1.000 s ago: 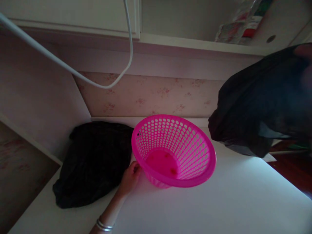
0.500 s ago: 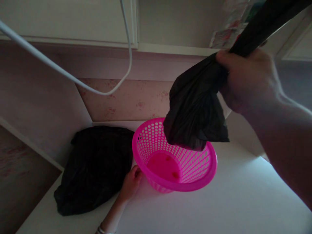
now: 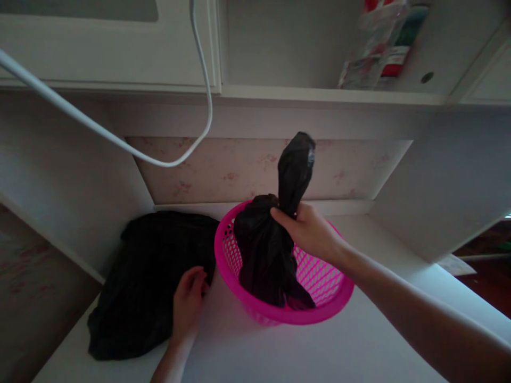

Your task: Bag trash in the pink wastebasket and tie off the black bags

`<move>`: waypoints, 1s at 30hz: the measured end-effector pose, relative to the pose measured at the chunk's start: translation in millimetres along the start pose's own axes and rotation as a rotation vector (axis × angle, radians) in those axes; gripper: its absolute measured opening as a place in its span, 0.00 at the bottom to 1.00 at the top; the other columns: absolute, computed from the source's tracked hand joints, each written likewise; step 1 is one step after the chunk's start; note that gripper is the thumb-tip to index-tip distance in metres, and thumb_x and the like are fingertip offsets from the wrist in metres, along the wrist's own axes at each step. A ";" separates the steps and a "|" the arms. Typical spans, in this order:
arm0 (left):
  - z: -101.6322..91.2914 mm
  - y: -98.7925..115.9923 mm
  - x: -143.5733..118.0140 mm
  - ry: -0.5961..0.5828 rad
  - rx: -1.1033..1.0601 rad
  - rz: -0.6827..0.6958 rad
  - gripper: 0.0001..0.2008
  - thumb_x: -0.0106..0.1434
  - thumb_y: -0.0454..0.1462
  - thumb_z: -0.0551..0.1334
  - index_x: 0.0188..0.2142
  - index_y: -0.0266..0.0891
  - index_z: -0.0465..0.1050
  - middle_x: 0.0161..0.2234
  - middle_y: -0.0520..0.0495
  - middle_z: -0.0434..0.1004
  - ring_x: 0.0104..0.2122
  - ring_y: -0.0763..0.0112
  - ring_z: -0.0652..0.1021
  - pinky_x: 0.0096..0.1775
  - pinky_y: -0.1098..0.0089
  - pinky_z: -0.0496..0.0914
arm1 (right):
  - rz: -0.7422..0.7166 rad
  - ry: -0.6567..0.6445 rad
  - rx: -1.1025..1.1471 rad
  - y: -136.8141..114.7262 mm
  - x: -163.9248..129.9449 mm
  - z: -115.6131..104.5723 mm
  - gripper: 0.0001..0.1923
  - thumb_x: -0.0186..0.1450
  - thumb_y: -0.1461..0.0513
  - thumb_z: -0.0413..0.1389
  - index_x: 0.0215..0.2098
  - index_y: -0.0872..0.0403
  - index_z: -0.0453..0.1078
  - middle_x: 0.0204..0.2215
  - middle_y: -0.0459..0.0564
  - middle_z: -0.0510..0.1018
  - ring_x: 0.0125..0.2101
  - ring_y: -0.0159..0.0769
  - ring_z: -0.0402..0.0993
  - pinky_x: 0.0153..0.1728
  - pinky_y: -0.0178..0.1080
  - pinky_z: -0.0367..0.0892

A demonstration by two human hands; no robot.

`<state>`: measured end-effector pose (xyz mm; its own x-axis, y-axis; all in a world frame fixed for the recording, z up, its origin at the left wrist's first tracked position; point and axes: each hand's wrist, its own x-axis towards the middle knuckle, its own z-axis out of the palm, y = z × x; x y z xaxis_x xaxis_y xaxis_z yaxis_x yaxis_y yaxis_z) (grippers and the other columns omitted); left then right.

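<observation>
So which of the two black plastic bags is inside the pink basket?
The bunched black plastic bag gripped at its neck by the right hand sits in the pink perforated plastic basket; the flat black bag lies beside it, under the left hand.

You're working in dim light; brightness enters from the right, the counter glows pale, and straight edges bow outward.

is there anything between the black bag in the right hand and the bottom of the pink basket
Nothing visible. The right hand grips the black bag at its neck, and the bag's lower part already sits inside the pink basket. The basket's floor is hidden beneath it.
</observation>
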<state>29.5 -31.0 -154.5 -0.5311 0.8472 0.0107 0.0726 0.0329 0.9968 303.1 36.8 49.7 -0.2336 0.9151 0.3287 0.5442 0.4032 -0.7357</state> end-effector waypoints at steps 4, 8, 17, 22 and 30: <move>-23.7 80.1 -22.2 0.079 0.125 0.290 0.14 0.65 0.48 0.67 0.44 0.44 0.79 0.32 0.52 0.80 0.32 0.67 0.80 0.37 0.69 0.73 | 0.018 -0.325 -0.230 6.7 -0.7 -1.1 0.17 0.72 0.52 0.55 0.32 0.53 0.77 0.28 0.50 0.81 0.31 0.42 0.79 0.30 0.39 0.67; -4.9 173.0 -45.3 -0.429 0.420 0.825 0.06 0.72 0.39 0.64 0.44 0.47 0.81 0.42 0.52 0.84 0.43 0.69 0.83 0.49 0.70 0.74 | 0.144 -0.479 -0.133 7.0 4.0 -3.0 0.18 0.71 0.52 0.57 0.31 0.55 0.78 0.26 0.51 0.80 0.27 0.39 0.76 0.27 0.38 0.67; 63.5 203.4 -12.4 -0.763 0.850 0.758 0.20 0.63 0.35 0.73 0.53 0.39 0.76 0.49 0.44 0.84 0.46 0.57 0.84 0.48 0.58 0.77 | 0.184 -0.498 0.269 18.5 8.6 -5.3 0.17 0.51 0.68 0.68 0.40 0.55 0.77 0.27 0.42 0.79 0.29 0.31 0.74 0.29 0.33 0.66; 68.3 200.5 -7.0 -0.791 0.910 0.706 0.13 0.64 0.31 0.69 0.47 0.42 0.74 0.40 0.49 0.86 0.40 0.58 0.85 0.39 0.62 0.76 | 0.122 -0.420 0.123 16.9 6.3 -9.4 0.11 0.60 0.67 0.63 0.42 0.53 0.73 0.26 0.40 0.77 0.27 0.30 0.73 0.28 0.33 0.65; 33.2 210.4 22.2 -0.702 0.987 0.863 0.15 0.67 0.29 0.59 0.43 0.44 0.85 0.45 0.47 0.88 0.46 0.57 0.85 0.52 0.58 0.74 | 0.035 -0.210 -0.368 46.0 14.1 -70.3 0.05 0.61 0.68 0.61 0.30 0.53 0.76 0.25 0.48 0.79 0.29 0.41 0.75 0.35 0.41 0.66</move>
<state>61.0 12.4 52.8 0.4577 0.8586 0.2307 0.8267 -0.5065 0.2450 381.5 67.8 62.2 -0.3477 0.9253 0.1516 0.7972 0.3768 -0.4717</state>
